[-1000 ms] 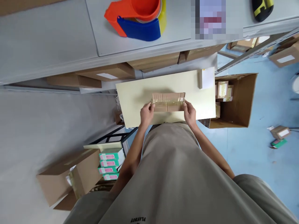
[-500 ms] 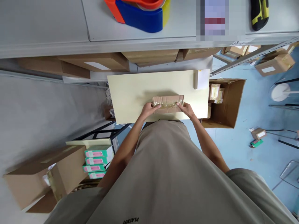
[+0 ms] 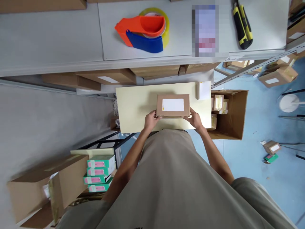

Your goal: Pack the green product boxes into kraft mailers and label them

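Note:
A small brown cardboard box (image 3: pixel 173 114) is held between my two hands over the cream board (image 3: pixel 133 108). The face toward me carries a white label (image 3: pixel 175 105). My left hand (image 3: pixel 150 121) grips the box's left lower corner, thumb along the near edge. At the right lower corner, my right hand (image 3: pixel 194 119) holds it the same way, with its fingers partly hidden behind the box. A white box (image 3: pixel 204 90) stands at the board's far right corner.
On the shelf (image 3: pixel 71 38) ahead lie a tape dispenser (image 3: pixel 147 35) and a utility knife (image 3: pixel 243 28). An open carton (image 3: pixel 232 117) with small boxes stands right of the board. Green-and-pink boxes (image 3: pixel 97 172) are stacked at lower left beside another open carton (image 3: pixel 69 181).
The box has been tilted in my hands: its taped face showed before, and now its labelled face does. The view has shifted, so more of the shelf top shows.

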Action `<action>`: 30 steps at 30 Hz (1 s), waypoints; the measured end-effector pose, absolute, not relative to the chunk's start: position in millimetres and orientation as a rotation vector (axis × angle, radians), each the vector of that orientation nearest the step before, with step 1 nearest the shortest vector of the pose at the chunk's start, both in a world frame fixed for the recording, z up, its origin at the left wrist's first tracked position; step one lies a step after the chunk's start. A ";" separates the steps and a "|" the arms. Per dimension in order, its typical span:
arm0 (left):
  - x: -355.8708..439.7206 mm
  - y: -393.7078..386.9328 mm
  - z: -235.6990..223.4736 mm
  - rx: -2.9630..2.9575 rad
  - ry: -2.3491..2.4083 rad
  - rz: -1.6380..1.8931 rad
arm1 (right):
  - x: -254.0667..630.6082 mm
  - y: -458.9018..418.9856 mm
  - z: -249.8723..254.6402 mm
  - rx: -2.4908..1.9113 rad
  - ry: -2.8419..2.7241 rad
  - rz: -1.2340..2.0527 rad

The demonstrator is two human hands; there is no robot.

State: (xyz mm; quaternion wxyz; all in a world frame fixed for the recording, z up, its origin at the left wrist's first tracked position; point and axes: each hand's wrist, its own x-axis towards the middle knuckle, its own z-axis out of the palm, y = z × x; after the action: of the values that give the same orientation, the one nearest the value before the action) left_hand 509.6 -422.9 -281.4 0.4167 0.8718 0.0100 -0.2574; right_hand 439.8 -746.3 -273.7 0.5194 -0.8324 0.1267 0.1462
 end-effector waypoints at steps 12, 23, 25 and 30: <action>509.2 -433.8 -293.7 2.608 -0.044 -0.762 | 453.8 -756.7 -317.2 -2.425 0.135 0.639; 548.1 -513.9 -242.4 2.566 -0.117 -0.152 | 604.0 -892.5 -304.5 -2.635 0.230 0.375; 548.8 -539.6 -237.0 2.535 -0.163 -0.195 | 631.3 -898.4 -311.2 -2.650 0.184 0.452; 542.1 -571.2 -233.3 2.463 -0.278 -0.311 | 659.3 -903.2 -325.3 -2.710 0.085 0.618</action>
State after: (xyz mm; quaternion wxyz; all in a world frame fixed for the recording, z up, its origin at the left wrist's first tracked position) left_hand 542.1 -571.2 -233.3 0.3164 0.9353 -0.1055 -0.1181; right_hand 659.3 -903.2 -325.3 0.1794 -0.9587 0.0299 0.2187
